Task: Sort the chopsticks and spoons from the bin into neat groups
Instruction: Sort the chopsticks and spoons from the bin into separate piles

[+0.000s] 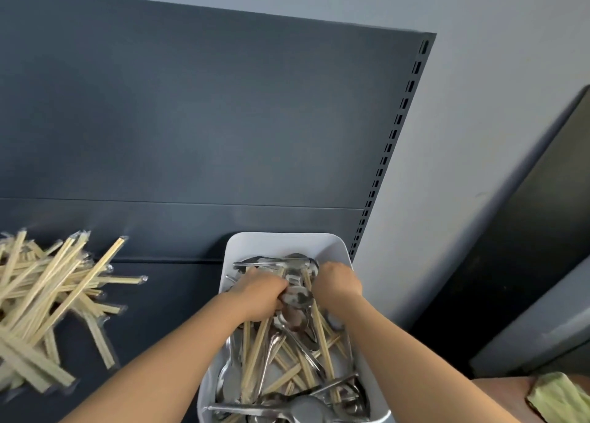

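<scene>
The left hand [261,298] is down in the bin [287,242], fingers curled, fingertips against a spoon bowl. Chopsticks [252,358] run out from under its palm, but I cannot tell whether it grips them or only lies over them. The right hand [338,285], just beside it, is knuckles-up with its fingers bent into the spoons [297,298]. Its fingertips are buried, so its hold cannot be made out either.

At the far left a loose pile [48,311] of wrapped chopsticks sprawls on the dark shelf [166,311], with bare shelf between it and the bin. The bin stands at the shelf's right end, its far rim close to the back panel [223,119] and its right wall near the slotted upright [392,135]. Beyond that come the pale wall [479,71] and a dark slab [526,263] leaning on it. A green cloth [558,397] lies at the lower right corner.

The pile is cut off by the left edge, the bin's near end by the bottom edge. The whole frame is soft, and the cutlery under both hands blurs together.
</scene>
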Demonstrator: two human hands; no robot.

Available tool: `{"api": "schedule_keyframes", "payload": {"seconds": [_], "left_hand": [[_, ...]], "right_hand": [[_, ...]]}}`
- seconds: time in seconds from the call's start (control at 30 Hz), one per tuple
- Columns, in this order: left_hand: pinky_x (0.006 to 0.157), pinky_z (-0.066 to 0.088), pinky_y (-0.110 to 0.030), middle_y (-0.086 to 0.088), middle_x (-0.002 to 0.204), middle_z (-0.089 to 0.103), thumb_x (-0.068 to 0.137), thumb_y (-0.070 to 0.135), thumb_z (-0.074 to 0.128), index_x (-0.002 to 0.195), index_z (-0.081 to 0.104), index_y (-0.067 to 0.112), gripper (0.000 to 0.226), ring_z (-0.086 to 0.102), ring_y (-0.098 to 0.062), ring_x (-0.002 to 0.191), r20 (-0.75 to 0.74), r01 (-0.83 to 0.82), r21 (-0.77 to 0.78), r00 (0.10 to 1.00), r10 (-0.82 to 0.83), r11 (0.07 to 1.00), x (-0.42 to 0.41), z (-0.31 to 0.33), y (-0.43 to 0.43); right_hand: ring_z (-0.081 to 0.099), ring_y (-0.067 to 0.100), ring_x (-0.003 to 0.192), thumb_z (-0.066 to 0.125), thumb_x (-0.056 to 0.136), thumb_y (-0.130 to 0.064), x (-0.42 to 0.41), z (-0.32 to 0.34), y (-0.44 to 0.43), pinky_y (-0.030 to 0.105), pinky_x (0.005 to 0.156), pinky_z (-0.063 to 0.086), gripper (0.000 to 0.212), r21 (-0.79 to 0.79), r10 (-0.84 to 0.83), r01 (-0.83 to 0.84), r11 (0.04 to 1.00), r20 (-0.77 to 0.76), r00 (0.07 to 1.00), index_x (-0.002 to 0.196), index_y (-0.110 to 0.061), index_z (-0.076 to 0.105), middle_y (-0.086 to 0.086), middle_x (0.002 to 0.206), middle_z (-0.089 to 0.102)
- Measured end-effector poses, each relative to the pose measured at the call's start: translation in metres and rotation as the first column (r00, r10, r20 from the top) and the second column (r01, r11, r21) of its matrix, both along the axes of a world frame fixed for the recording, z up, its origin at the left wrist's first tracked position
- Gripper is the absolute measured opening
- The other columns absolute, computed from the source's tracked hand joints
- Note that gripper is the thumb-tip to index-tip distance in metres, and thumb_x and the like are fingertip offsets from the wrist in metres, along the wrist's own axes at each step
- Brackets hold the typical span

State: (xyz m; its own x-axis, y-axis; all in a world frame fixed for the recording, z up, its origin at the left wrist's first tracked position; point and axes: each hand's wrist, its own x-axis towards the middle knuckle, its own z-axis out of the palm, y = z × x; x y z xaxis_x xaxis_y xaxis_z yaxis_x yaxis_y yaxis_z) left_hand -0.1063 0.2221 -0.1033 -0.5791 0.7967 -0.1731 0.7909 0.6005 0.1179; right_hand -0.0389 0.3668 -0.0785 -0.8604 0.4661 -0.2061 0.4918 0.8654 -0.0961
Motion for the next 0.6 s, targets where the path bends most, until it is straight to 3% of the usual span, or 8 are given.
{"api": "schedule_keyframes", "payload": {"seconds": [0.1, 0.2, 0.4, 0.6], "left_hand": [[0.082, 0.042, -0.038, 0.003, 0.089, 0.053, 0.098, 0.025, 0.045, 0.092, 0.045, 0.022, 0.007, 0.044, -0.024, 0.099, 0.079, -0.126, 0.127, 0.99, 0.116, 0.984, 0.005, 0.006, -0.004], [0.079, 0.046, -0.037, 0.001, 0.1, 0.061, 0.099, 0.031, 0.049, 0.103, 0.055, 0.019, 0.014, 0.054, -0.024, 0.101, 0.061, -0.214, 0.27, 0.977, 0.206, 0.939, 0.011, 0.014, -0.004], [0.068, 0.047, -0.033, 0.005, 0.082, 0.061, 0.097, 0.032, 0.052, 0.08, 0.05, 0.023, 0.02, 0.059, -0.018, 0.078, 0.238, -0.494, 0.487, 0.869, 0.434, 0.72, 0.02, 0.031, -0.003], [0.066, 0.05, -0.036, -0.001, 0.078, 0.067, 0.095, 0.027, 0.051, 0.084, 0.058, 0.015, 0.018, 0.063, -0.02, 0.072, 0.365, -0.601, 0.545, 0.798, 0.48, 0.584, 0.035, 0.041, 0.004]], "right_hand": [[0.063, 0.028, 0.101, 0.046, 0.091, -0.003, 0.006, 0.004, 0.003, 0.029, 0.067, 0.045, 0.025, -0.064, -0.053, 0.05, 0.997, -0.039, 0.998, 0.112, -0.005, 0.06, 0.01, 0.112, 0.065], [0.062, 0.029, 0.105, 0.045, 0.092, -0.004, 0.012, 0.009, 0.002, 0.03, 0.069, 0.043, 0.026, -0.122, -0.103, 0.089, 0.989, -0.115, 0.988, 0.116, -0.004, 0.054, 0.011, 0.114, 0.064], [0.063, 0.031, 0.098, 0.042, 0.093, -0.004, 0.027, 0.014, 0.0, 0.034, 0.07, 0.046, 0.021, -0.197, -0.17, 0.125, 0.972, -0.233, 0.957, 0.113, -0.005, 0.048, 0.012, 0.107, 0.064], [0.06, 0.027, 0.083, 0.04, 0.099, -0.018, 0.032, 0.014, -0.003, 0.036, 0.067, 0.047, 0.017, -0.291, -0.184, 0.054, 0.955, -0.44, 0.879, 0.111, -0.012, 0.05, 0.007, 0.097, 0.064]]}}
